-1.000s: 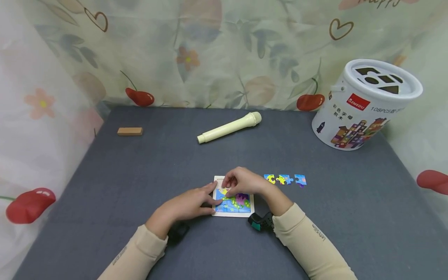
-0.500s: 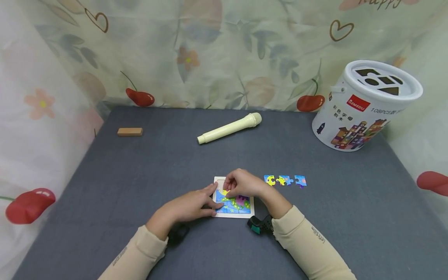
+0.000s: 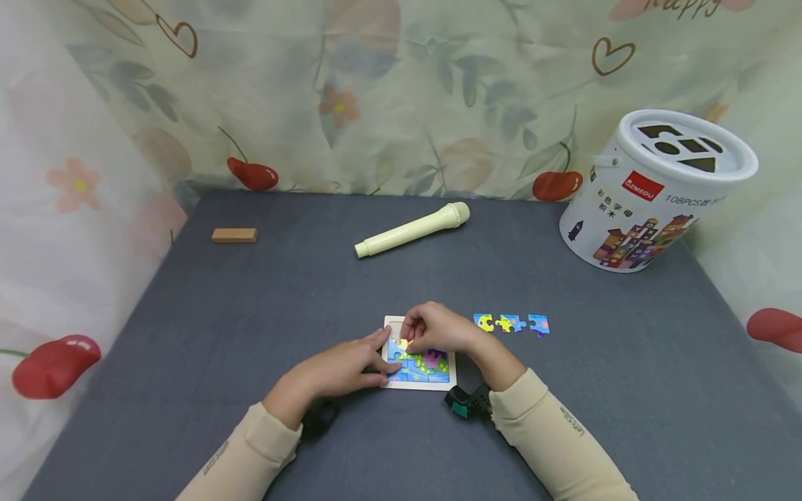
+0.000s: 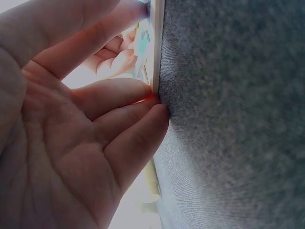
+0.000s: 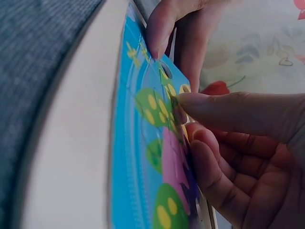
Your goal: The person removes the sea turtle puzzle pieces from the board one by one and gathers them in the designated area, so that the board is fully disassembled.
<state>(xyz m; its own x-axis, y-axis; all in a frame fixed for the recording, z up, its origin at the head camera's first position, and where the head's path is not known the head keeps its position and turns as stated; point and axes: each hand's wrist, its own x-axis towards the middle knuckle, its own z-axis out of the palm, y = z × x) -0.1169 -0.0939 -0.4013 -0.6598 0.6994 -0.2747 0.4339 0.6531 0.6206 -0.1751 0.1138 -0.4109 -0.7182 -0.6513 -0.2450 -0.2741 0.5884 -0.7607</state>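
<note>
A small jigsaw in a pale wooden tray (image 3: 452, 384) lies in front of the person, with blue, green and pink pieces in its lower part. My right hand (image 3: 441, 327) is over the upper part, thumb and fingertips pinching a puzzle piece (image 5: 185, 90) at the picture's surface. In the right wrist view the thumb covers much of that piece. From the left, my left hand (image 3: 344, 365) rests on the tray, its fingers fairly straight; one fingertip presses on the jigsaw and others touch the side edge, as the left wrist view shows.
Three loose puzzle pieces (image 3: 511, 323) lie in a row right of the tray. Farther back are a cream toy microphone (image 3: 413, 229) and a wooden block (image 3: 234, 236). A white lidded bucket (image 3: 651, 195) stands at the back right, before a patterned curtain (image 3: 388, 104).
Both hands stay nearly still over the tray. The left fingertip on the jigsaw has slid slightly inward, and the right fingertips have shifted very little.
</note>
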